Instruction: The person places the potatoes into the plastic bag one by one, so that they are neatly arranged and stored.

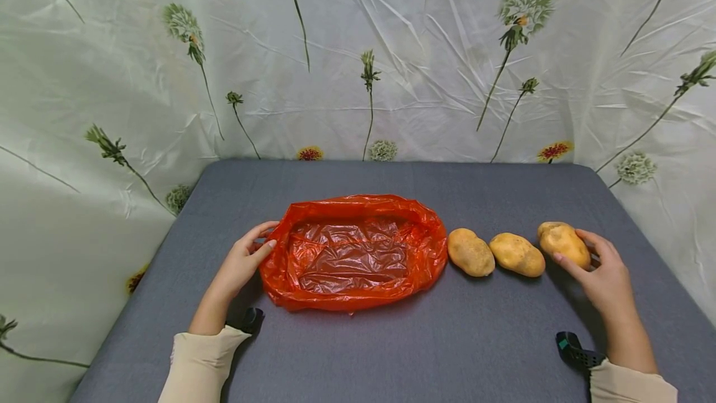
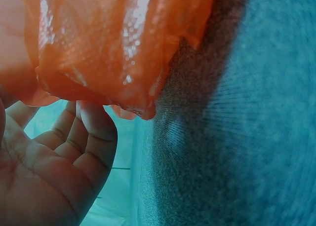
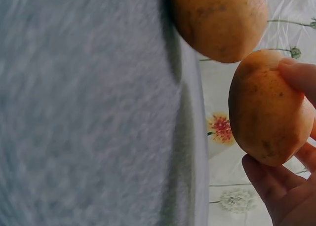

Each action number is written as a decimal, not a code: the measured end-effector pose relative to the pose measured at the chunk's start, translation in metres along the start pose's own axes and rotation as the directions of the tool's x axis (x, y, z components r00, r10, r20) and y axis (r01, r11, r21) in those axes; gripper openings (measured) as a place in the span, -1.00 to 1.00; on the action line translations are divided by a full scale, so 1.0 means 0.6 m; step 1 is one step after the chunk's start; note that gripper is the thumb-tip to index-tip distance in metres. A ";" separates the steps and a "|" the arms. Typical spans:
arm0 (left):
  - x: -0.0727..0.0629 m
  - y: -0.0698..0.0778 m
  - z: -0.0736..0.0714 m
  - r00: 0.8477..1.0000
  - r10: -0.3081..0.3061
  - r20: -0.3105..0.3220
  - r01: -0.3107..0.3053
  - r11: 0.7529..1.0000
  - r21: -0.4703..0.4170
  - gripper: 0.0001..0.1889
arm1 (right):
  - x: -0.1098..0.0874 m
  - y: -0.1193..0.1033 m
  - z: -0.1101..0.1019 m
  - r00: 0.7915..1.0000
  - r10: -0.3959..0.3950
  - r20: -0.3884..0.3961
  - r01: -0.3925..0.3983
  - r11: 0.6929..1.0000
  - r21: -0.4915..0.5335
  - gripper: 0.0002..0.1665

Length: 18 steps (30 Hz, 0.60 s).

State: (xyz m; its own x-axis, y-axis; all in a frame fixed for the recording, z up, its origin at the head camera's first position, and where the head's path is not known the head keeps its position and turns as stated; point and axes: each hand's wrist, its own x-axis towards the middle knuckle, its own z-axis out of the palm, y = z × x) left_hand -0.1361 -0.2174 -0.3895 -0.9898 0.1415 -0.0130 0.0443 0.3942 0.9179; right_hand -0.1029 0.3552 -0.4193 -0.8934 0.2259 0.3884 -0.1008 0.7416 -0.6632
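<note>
Two hands at work over a grey cloth-covered surface (image 1: 403,353). The right hand (image 1: 606,278) grasps the right-hand potato (image 1: 565,245), its thumb on the near side and its other fingers on the opposite side; the right wrist view shows this potato raised clear of the surface. Just beside it, the middle potato (image 1: 517,255) lies on the surface; whether the two touch cannot be told. The left-hand potato (image 1: 471,252) completes the row, lying between the middle one and a red plastic bag (image 1: 352,300), close against the bag's right end. The bag is spread in an oblong, its mouth upward and its rim rolled and crinkled; the bottom inside appears darker. The left hand (image 1: 240,263) touches the bag's left end with thumb and fingertips; the fingers are bent gently, and whether they pinch the plastic cannot be told. Each wrist carries a black device (image 1: 253,321) beside a cream sleeve (image 1: 204,359). Behind the surface hangs a pale, creased sheet (image 1: 425,79) printed with dandelions and other flowers.
</note>
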 end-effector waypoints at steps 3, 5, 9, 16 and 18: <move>0.000 0.000 0.000 1.000 -0.002 -0.002 0.002 1.000 0.004 -0.59 | 0.002 -0.006 0.000 1.000 -0.018 -0.022 0.019 1.000 0.018 -0.31; 0.000 0.000 -0.001 1.000 -0.001 -0.003 0.001 1.000 0.005 -0.59 | 0.003 -0.013 0.000 0.999 -0.030 -0.033 0.031 0.999 0.027 -0.30; 0.000 -0.003 0.000 1.000 0.010 -0.001 -0.010 1.000 0.007 -0.59 | 0.006 -0.030 0.001 0.997 -0.055 -0.055 0.057 0.998 0.034 -0.30; 0.001 -0.004 -0.001 1.000 0.021 0.003 -0.020 1.000 -0.015 -0.59 | 0.010 -0.059 0.012 0.991 -0.092 -0.095 0.099 0.993 0.069 -0.32; 0.001 -0.004 -0.001 1.000 0.017 0.001 -0.017 1.000 -0.022 -0.59 | 0.012 -0.069 0.017 0.989 -0.108 -0.096 0.116 0.990 0.077 -0.32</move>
State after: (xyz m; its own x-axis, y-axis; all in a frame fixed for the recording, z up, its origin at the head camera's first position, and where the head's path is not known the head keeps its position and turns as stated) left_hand -0.1369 -0.2187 -0.3913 -0.9888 0.1494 0.0024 0.0584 0.3717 0.9265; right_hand -0.1096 0.3200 -0.3956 -0.8311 0.2038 0.5175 -0.2370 0.7119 -0.6610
